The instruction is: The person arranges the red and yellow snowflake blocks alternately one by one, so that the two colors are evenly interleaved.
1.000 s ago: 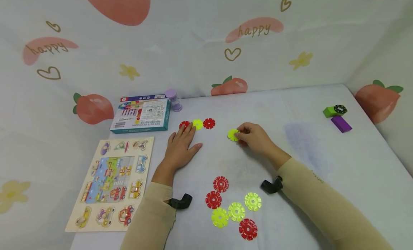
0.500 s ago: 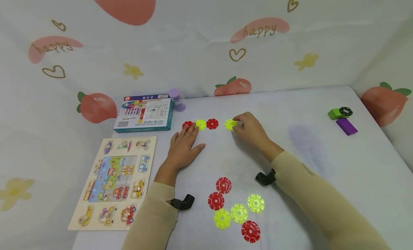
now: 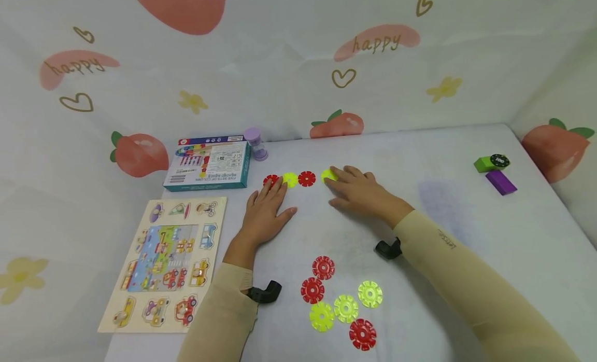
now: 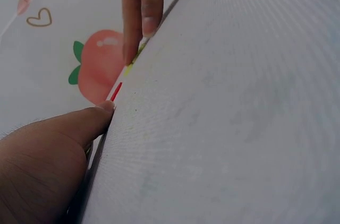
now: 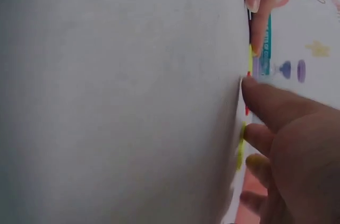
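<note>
With fingers loosely spread, the right hand (image 3: pixel 361 195) touches the yellow disc (image 3: pixel 327 174) just right of a red disc (image 3: pixel 307 179), the left hand (image 3: pixel 263 214) resting farther left, fingers straight.

I see four notched discs lined up at the far side: from the left, a red disc (image 3: pixel 268 179), partly covered, a yellow disc (image 3: pixel 291 178), then a second red disc (image 3: pixel 303 178), fully visible. Past a narrow gap lies a second yellow disc (image 3: pixel 327 175), also partly covered. Nearer me, three red discs (image 3: pixel 308 290) and three yellow discs (image 3: pixel 342 308) lie flat, loosely grouped.
</note>
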